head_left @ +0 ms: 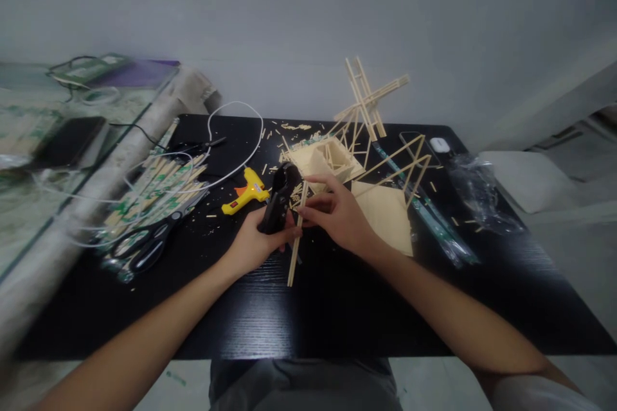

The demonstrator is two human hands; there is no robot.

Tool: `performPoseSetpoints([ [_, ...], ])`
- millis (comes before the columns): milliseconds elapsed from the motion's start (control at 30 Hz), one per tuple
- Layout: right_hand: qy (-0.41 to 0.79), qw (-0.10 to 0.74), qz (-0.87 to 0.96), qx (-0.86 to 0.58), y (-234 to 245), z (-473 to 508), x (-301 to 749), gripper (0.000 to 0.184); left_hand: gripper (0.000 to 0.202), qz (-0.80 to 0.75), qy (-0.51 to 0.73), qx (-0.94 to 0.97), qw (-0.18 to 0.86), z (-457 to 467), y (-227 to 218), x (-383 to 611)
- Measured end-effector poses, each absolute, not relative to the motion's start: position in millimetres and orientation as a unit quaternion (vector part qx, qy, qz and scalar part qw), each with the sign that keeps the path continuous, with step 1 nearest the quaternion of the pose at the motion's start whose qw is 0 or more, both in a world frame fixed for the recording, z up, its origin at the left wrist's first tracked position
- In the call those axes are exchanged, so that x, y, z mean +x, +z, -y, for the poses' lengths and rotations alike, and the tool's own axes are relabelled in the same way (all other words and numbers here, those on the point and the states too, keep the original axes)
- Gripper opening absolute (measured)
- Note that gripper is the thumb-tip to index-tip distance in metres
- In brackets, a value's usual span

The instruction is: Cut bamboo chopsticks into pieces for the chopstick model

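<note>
My left hand (258, 241) is closed around a black hand tool (277, 202) with a curved upper end; its exact kind is not clear. A few thin wooden sticks (294, 263) point down toward me, pinched between the thumb and fingers of my right hand (337, 212). The left thumb and fingertips come close to these sticks, perhaps touching them. Just behind both hands sits a partly built wooden stick model (332, 157) on a pale board. Left of the black tool lies a yellow glue gun (245, 192).
Large scissors (149, 244) rest by a pile of wrapped sticks (159, 183) at left, with a white cable (250, 157) looping behind. On the right are a wooden sheet (385, 215), long plastic wrappers (434, 225) and crumpled clear plastic (479, 196). Wood scraps litter the black table (347, 314).
</note>
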State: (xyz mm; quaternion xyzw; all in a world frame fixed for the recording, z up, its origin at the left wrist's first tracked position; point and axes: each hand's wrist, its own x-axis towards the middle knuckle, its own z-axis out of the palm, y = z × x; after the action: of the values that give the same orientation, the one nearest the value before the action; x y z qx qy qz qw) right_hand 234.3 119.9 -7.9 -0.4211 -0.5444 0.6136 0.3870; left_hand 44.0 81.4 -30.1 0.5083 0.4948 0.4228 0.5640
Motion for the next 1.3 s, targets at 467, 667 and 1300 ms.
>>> performPoseSetpoints([
  [467, 0.305, 0.314, 0.776, -0.454, 6.5, -121.5, 248.0, 0.039, 0.035, -0.473, 0.414, 0.444, 0.639, -87.1, -24.5, 39.5],
  [667, 0.153, 0.204, 0.928, -0.273, 11.5, -105.4, 247.9, 0.038, 0.033, -0.468, 0.393, 0.312, 0.727, -89.7, -20.6, 37.7],
  [1300, 0.324, -0.064, 0.837, -0.436, 7.0, -118.8, 265.4, 0.017, 0.027, -0.46, 0.492, 0.437, 0.596, -92.3, -26.1, 38.0],
])
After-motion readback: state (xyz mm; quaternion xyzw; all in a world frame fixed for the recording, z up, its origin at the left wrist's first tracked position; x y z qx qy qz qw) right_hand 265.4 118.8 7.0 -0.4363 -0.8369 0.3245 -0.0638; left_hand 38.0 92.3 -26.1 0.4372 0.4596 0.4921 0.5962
